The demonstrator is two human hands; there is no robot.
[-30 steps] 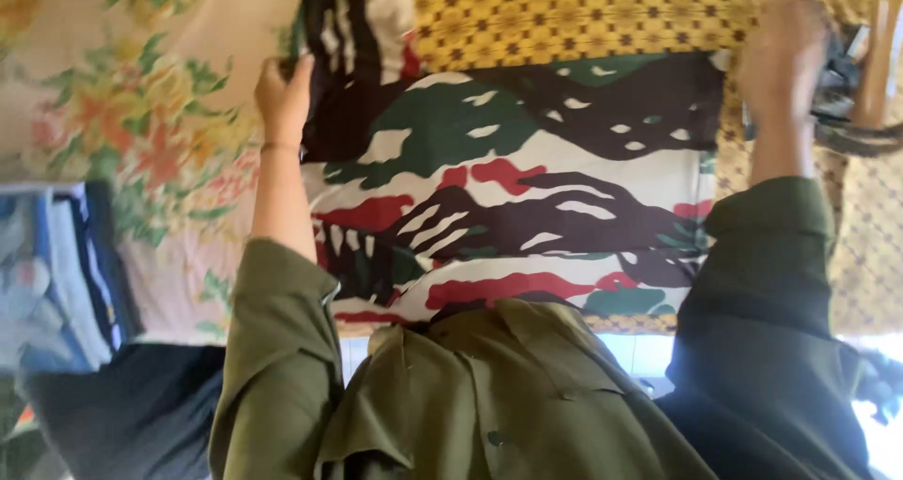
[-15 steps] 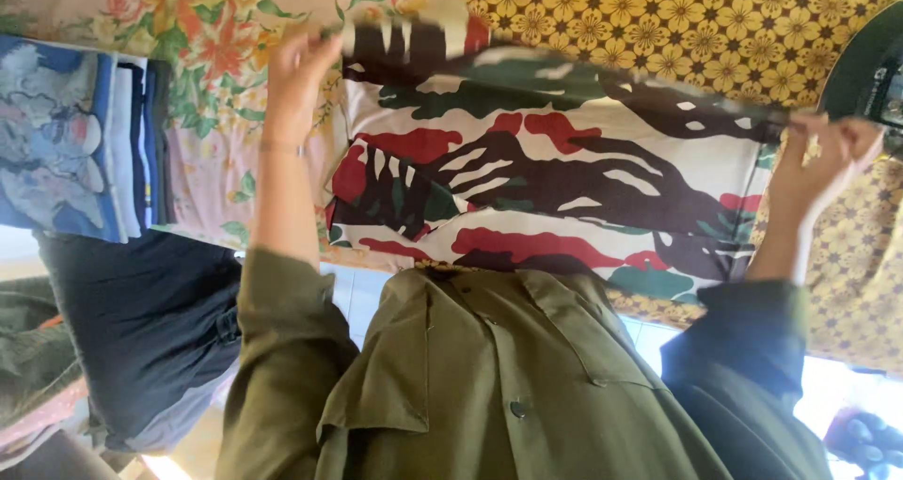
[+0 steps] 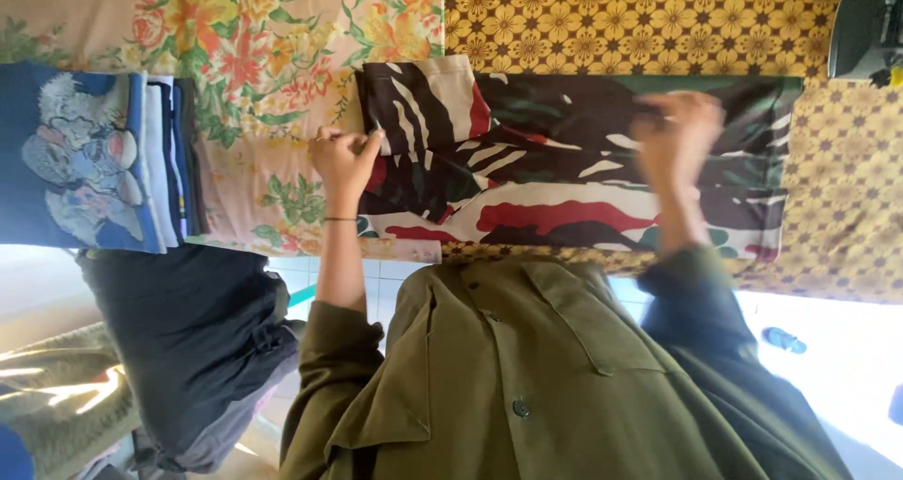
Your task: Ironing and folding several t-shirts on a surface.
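A camouflage garment [image 3: 564,198] in red, green, black and white lies folded on a cloth-covered surface. My left hand [image 3: 343,160] is at its left edge, with the fingers pinched together on the fabric by a folded-over flap. My right hand [image 3: 677,141] is over the right half of the garment. It is blurred by motion, so its grip is unclear. Both arms wear olive green sleeves, and my olive shirt [image 3: 527,377] fills the lower middle of the view.
A floral cloth [image 3: 263,38] covers the left of the surface and a yellow patterned cloth [image 3: 640,19] the right. A stack of folded clothes [image 3: 94,160] with a blue printed top lies at the left. A dark garment [image 3: 188,348] hangs below it. A dark object [image 3: 865,24] sits top right.
The camouflage garment was held stretched between both hands. It now lies lower and folded on the surface. My left hand came down to its left edge and my right hand moved inward.
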